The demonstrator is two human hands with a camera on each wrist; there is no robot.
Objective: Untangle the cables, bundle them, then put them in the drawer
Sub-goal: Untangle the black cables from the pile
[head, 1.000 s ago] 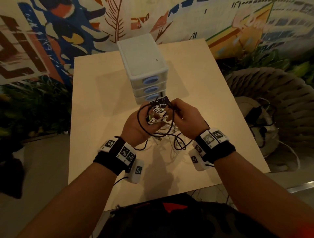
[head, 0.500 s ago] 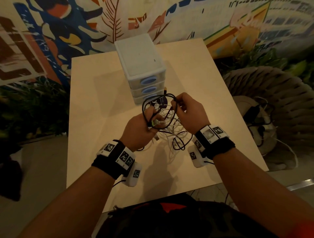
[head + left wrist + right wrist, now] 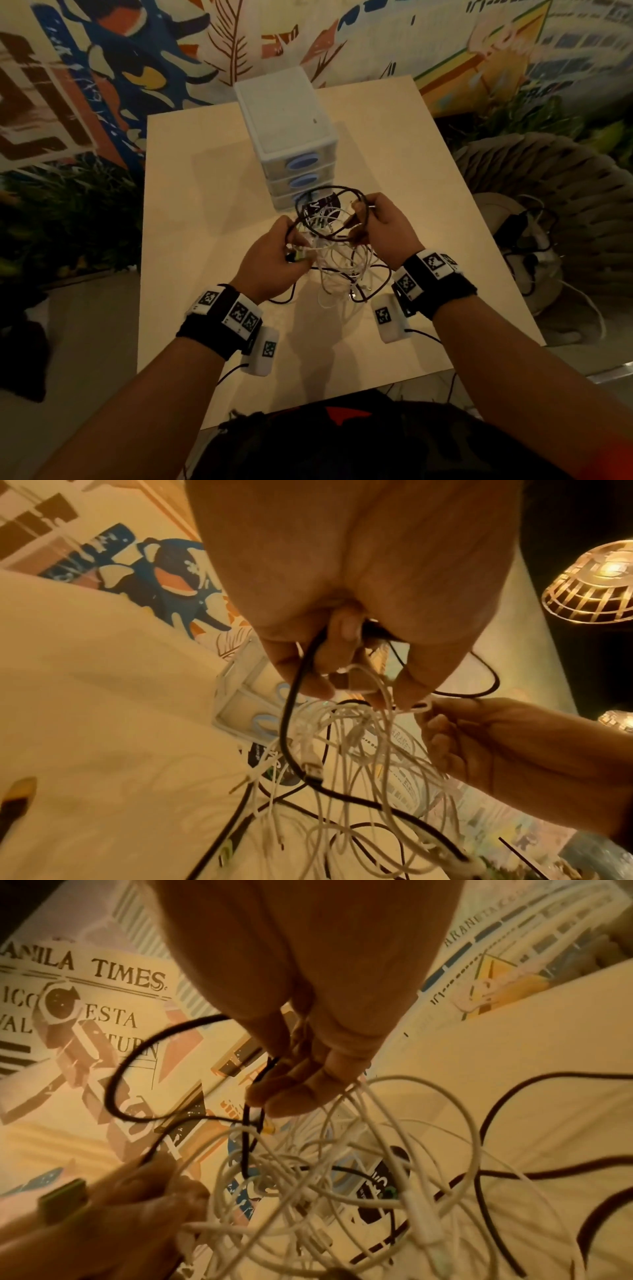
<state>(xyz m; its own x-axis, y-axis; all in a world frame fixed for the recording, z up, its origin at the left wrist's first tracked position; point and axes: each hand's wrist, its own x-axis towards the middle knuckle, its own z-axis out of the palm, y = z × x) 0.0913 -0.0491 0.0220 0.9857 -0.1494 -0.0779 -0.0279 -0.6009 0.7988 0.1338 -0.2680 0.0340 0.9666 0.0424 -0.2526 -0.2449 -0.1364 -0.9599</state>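
1. Painted mural wall stands behind a pale wooden surface (image 3: 212, 192); a woven wicker piece (image 3: 548, 192) sits off its right edge, with loose leads on the seat there.

2. Drawer unit (image 3: 284, 113), three drawers, stands at the far centre of the surface. All three fronts are closed, so nothing is stowed yet.

3. Tangle of cables (image 3: 337, 253), white and black, is held above the surface just in front of the drawer unit, its lower loops trailing down to the top.

4. Change noted: compared with a second ago the hands have drawn apart and the black cable (image 3: 329, 212) now stands out as a wide loop above the white mass. Judgement: one lead is being worked free; untangling is in an early stage, bundling not begun.

5. Left hand (image 3: 274, 260): grip closed, fingers pinching the black cable near a connector, as the left wrist view shows.

6. Right hand (image 3: 383, 229): grip closed, fingertips (image 3: 284, 1093) pinching a strand of the same black cable.

7. Room for moving: open surface lies to the left and right of the hands. The drawer unit is close ahead, so wide pulls are better made sideways. The near edge is close under the wrists; trailing ends could slip over it.
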